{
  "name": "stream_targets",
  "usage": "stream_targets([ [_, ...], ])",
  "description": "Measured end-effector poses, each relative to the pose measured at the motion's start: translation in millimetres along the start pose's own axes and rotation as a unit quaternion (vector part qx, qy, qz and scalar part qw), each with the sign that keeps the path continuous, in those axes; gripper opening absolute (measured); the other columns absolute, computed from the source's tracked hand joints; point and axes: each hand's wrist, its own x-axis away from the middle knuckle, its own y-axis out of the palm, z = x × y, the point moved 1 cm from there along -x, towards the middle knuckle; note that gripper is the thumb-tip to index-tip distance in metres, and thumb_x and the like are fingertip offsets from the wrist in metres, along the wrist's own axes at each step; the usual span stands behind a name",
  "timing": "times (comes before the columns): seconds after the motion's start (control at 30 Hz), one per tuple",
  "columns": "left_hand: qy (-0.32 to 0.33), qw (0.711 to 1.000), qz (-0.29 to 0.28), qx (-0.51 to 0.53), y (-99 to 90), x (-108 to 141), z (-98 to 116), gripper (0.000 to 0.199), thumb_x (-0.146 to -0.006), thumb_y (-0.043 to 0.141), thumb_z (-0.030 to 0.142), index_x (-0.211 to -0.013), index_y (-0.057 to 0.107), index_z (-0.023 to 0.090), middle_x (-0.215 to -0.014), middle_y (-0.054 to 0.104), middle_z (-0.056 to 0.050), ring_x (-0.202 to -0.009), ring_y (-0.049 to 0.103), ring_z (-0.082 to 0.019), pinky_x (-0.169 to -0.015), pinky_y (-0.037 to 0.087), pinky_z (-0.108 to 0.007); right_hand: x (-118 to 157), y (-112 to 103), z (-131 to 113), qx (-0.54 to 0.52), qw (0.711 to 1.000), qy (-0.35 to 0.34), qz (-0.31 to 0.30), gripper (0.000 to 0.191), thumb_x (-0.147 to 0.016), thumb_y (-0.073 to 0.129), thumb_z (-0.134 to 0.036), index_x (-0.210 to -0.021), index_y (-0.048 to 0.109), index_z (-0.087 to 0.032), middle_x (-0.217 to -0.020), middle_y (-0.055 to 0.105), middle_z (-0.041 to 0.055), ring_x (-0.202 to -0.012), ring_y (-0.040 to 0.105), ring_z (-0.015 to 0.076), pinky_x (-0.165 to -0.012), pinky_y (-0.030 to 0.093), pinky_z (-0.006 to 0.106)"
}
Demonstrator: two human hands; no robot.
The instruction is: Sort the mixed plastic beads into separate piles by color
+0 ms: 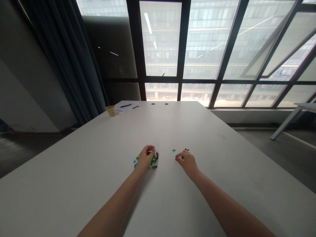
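Observation:
My left hand (pixel 146 157) is over a small heap of tiny building bricks (pixel 153 160) in green, blue and dark brown, and hides part of it. Its thumb and fingers are closed in a pinch; whatever they hold is too small to make out. To the right, my right hand (pixel 188 162) rests low over the table, thumb and forefinger tips together, and I cannot make out what is between them. A single green brick (pixel 173 150) lies between the two hands. Just beyond the right knuckles sit a few dark brown bricks (pixel 187 149).
The long white table (pixel 180 128) reaches toward the windows. At its far left are a paper cup (pixel 111 111) and sheets of paper (pixel 120 107) with a blue pen (pixel 125 105) on them. Two dark round discs (pixel 166 104) are at the far edge.

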Motion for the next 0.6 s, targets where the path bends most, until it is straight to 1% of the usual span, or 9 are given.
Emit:
stream_targets([
  [0.1,0.002,1.0,-0.011,-0.022,1.7,1.2,0.5,0.014,-0.067,0.055,0.026,-0.079,0.055,0.017,-0.075,0.057,-0.002,-0.066,0.053,-0.012,-0.065,0.041,-0.025,0.3,0.6,1.4,0.013,1.0,0.003,-0.017,0.011,-0.071,0.059,-0.026,-0.075,0.069,-0.024,-0.066,0.056,0.0006,-0.065,0.05,0.0138,-0.064,0.036,0.027],
  [0.23,0.022,0.996,-0.036,-0.078,2.4,5.8,6.1,0.017,-0.069,0.052,0.025,-0.083,0.06,0.018,-0.079,0.061,-0.004,-0.068,0.054,-0.014,-0.066,0.042,-0.026,-0.6,-1.3,3.9,-0.007,1.0,0.004,-0.021,0.013,-0.07,0.058,-0.024,-0.078,0.069,-0.025,-0.066,0.057,0.0004,-0.063,0.05,0.0134,-0.063,0.037,0.026],
  [0.33,0.045,0.991,-0.031,-0.118,-1.5,7.4,10.4,0.017,-0.07,0.051,0.022,-0.082,0.063,0.02,-0.082,0.063,-0.005,-0.072,0.055,-0.015,-0.071,0.041,-0.027,-1.0,-3.0,6.3,-0.03,0.999,0.005,-0.024,0.015,-0.071,0.057,-0.022,-0.079,0.069,-0.023,-0.066,0.056,0.0005,-0.062,0.049,0.013,-0.063,0.038,0.026],
  [0.43,0.077,0.981,-0.03,-0.176,-6.5,8.8,15.5,0.016,-0.068,0.051,0.016,-0.077,0.064,0.019,-0.078,0.061,-0.005,-0.072,0.054,-0.016,-0.072,0.039,-0.028,0.4,-5.4,7.9,-0.048,0.999,-0.003,-0.021,0.018,-0.073,0.053,-0.021,-0.081,0.069,-0.021,-0.069,0.056,0.0015,-0.062,0.048,0.0129,-0.064,0.039,0.027],
  [0.5,0.095,0.969,-0.054,-0.223,-9.4,10.2,18.3,0.015,-0.066,0.052,0.014,-0.071,0.065,0.019,-0.075,0.06,-0.005,-0.073,0.053,-0.017,-0.072,0.038,-0.028,2.0,-6.9,8.4,-0.054,0.998,-0.014,-0.016,0.021,-0.074,0.049,-0.019,-0.081,0.069,-0.021,-0.071,0.057,0.0023,-0.062,0.048,0.0128,-0.065,0.04,0.027],
  [0.6,0.097,0.949,-0.124,-0.274,-12.5,12.6,19.1,0.016,-0.062,0.054,0.01,-0.068,0.065,0.02,-0.075,0.059,-0.003,-0.075,0.053,-0.017,-0.07,0.037,-0.026,4.4,-8.4,7.9,-0.052,0.998,-0.031,-0.014,0.025,-0.073,0.047,-0.015,-0.082,0.069,-0.022,-0.072,0.058,0.0032,-0.066,0.049,0.0135,-0.068,0.041,0.028],
])
